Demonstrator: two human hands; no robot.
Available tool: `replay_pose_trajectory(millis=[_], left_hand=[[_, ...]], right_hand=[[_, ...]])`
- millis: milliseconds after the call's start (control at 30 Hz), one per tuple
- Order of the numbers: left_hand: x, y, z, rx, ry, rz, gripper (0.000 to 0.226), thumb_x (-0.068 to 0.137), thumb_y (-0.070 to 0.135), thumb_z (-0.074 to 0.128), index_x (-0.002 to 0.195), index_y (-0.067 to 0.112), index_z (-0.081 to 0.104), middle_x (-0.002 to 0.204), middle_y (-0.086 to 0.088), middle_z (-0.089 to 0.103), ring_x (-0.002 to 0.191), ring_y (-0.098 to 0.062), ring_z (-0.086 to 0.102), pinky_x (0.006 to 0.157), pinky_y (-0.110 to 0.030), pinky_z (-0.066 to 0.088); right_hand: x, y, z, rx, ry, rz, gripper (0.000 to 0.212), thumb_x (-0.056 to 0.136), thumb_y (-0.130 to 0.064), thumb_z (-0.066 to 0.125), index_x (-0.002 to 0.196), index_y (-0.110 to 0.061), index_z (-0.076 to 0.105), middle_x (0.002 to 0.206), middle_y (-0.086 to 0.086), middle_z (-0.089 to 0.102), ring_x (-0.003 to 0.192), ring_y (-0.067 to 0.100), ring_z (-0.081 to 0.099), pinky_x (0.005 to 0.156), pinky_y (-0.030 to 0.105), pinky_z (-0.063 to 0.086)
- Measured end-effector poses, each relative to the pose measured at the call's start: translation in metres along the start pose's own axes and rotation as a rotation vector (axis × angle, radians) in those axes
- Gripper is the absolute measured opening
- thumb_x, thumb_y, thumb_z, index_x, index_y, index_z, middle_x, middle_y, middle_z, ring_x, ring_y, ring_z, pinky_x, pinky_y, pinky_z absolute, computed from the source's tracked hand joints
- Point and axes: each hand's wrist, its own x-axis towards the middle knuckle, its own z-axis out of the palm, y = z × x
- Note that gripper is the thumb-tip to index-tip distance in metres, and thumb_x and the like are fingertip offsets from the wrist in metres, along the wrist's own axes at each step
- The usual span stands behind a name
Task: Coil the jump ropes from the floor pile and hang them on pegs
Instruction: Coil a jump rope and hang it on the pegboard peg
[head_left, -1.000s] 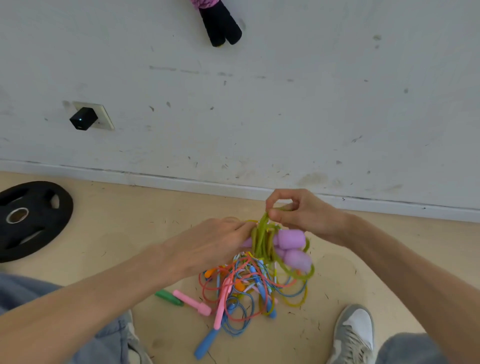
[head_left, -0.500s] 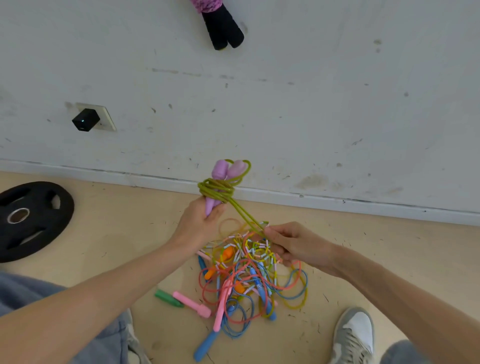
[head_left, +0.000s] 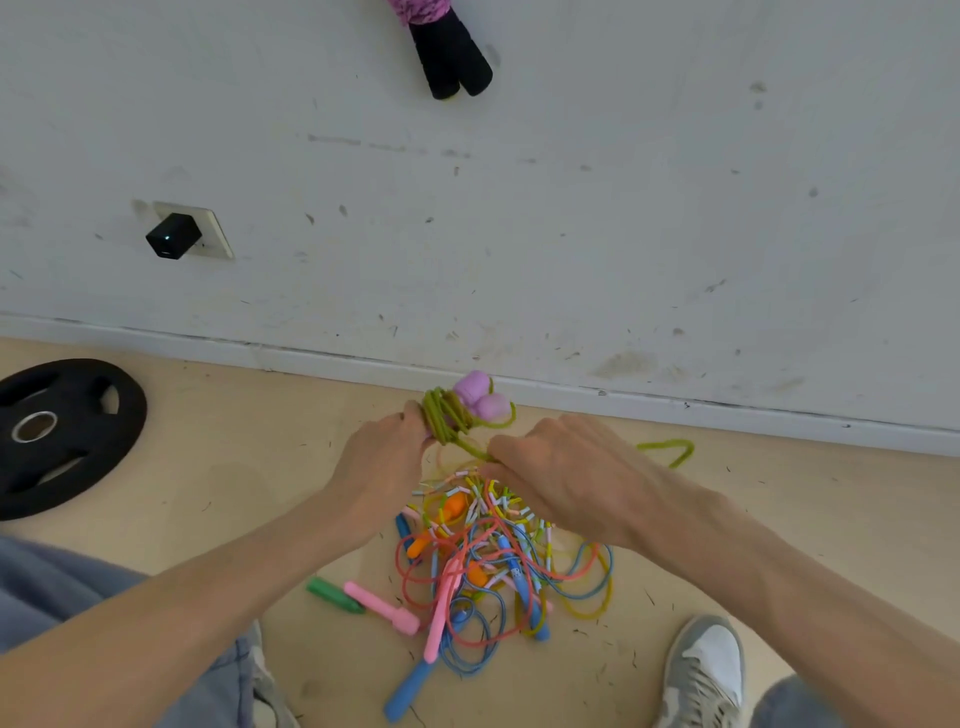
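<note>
Olive-green cord (head_left: 444, 418) wound round two lilac rounded handles (head_left: 480, 399) is gripped by the left hand (head_left: 379, 462); the right hand (head_left: 566, 473) curls its fingers round one trailing strand above one tangled pile of coloured jump ropes (head_left: 488, 561).

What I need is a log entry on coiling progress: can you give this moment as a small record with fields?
left hand: grips the green rope where it is wound round its purple handles
right hand: pinches the rope's loose strand beside the coil
rope tail: a loop lies on the floor to the right
pile: tangled ropes on the floor under the hands
hung: black handles against the wall; peg not in view
other: plate on the floor, left
</note>
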Motion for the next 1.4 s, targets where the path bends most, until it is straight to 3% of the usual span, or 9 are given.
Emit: replay_pose_trajectory(millis=[67,267,467,600,700,833,967,1200,1400], left_hand=[[-0.005,0.009,-0.005,0.165,-0.064,0.088,0.015,0.103,0.016,0.052,0.116,0.013,0.045,0.108,-0.008,0.068,0.094,-0.038,0.069,0.066,-0.041,0.042],[-0.031,0.033,-0.017,0.252,-0.143,0.494,0.033,0.097,0.008,0.054,0.127,0.014,0.043,0.115,-0.006,0.061,0.096,-0.037,0.067,0.069,-0.044,0.047],[-0.036,0.042,-0.043,-0.156,-0.243,0.611,0.043,0.104,0.023,0.051,0.147,0.020,0.046,0.136,-0.004,0.062,0.112,-0.035,0.061,0.076,-0.039,0.046],[-0.033,0.039,-0.055,-0.368,-0.173,0.678,0.027,0.101,0.021,0.055,0.126,0.013,0.061,0.118,-0.006,0.069,0.103,-0.029,0.064,0.078,-0.037,0.047],[-0.029,0.043,-0.050,-0.681,-0.209,0.461,0.006,0.102,0.015,0.062,0.099,0.016,0.068,0.081,0.009,0.071,0.079,-0.009,0.070,0.065,-0.026,0.043],[-0.011,0.041,-0.041,-1.208,-0.434,-0.035,0.033,0.104,0.017,0.061,0.073,0.029,0.067,0.058,0.011,0.043,0.047,-0.003,0.040,0.043,-0.018,0.034],[-0.002,0.029,-0.032,-1.258,-0.392,-0.187,0.020,0.103,0.015,0.060,0.084,0.017,0.059,0.065,0.003,0.041,0.049,-0.006,0.040,0.041,-0.018,0.032],[0.012,0.020,-0.037,-1.289,-0.172,-0.388,0.011,0.105,0.015,0.057,0.095,0.013,0.061,0.067,0.001,0.042,0.048,-0.007,0.037,0.040,-0.016,0.027],[0.008,0.018,-0.034,-1.099,-0.170,-0.379,0.020,0.105,0.015,0.057,0.085,0.015,0.055,0.067,-0.002,0.036,0.053,-0.015,0.034,0.049,-0.024,0.027]], right_hand=[[0.005,0.002,-0.013,-0.085,0.083,-0.071,0.031,0.102,-0.036,0.061,0.081,-0.018,0.048,0.056,-0.009,0.016,0.051,0.040,0.048,0.048,0.032,0.018],[0.014,0.040,-0.026,0.153,-0.023,0.115,0.018,0.101,-0.037,0.055,0.094,-0.030,0.070,0.079,-0.008,0.070,0.074,0.014,0.059,0.064,0.033,0.040],[0.007,0.075,-0.005,0.860,-0.064,0.245,0.004,0.090,-0.021,0.080,0.088,-0.021,0.083,0.079,0.015,0.076,0.070,0.015,0.056,0.066,0.034,0.047],[-0.008,0.090,0.002,1.062,-0.141,0.351,0.014,0.088,-0.033,0.082,0.084,-0.020,0.083,0.070,0.012,0.060,0.066,0.020,0.047,0.062,0.034,0.039],[-0.018,0.085,0.016,1.171,-0.179,0.379,0.038,0.091,-0.037,0.074,0.099,0.000,0.077,0.085,0.019,0.069,0.077,0.024,0.055,0.070,0.038,0.043],[-0.018,0.066,0.028,1.240,-0.152,0.482,0.032,0.103,-0.041,0.061,0.108,-0.015,0.078,0.061,0.002,0.054,0.051,0.011,0.045,0.051,0.018,0.037],[-0.008,0.065,0.027,1.184,0.032,0.637,0.021,0.102,-0.027,0.064,0.095,-0.015,0.081,0.057,-0.006,0.046,0.048,0.009,0.037,0.046,0.016,0.032],[-0.021,0.061,0.024,1.241,-0.264,0.795,0.019,0.096,-0.028,0.075,0.088,-0.012,0.081,0.068,-0.001,0.062,0.049,0.006,0.052,0.053,0.018,0.042],[-0.017,0.067,0.010,1.143,-0.122,0.743,0.010,0.096,-0.017,0.073,0.104,-0.021,0.073,0.066,0.002,0.063,0.049,0.011,0.050,0.046,0.019,0.039]])
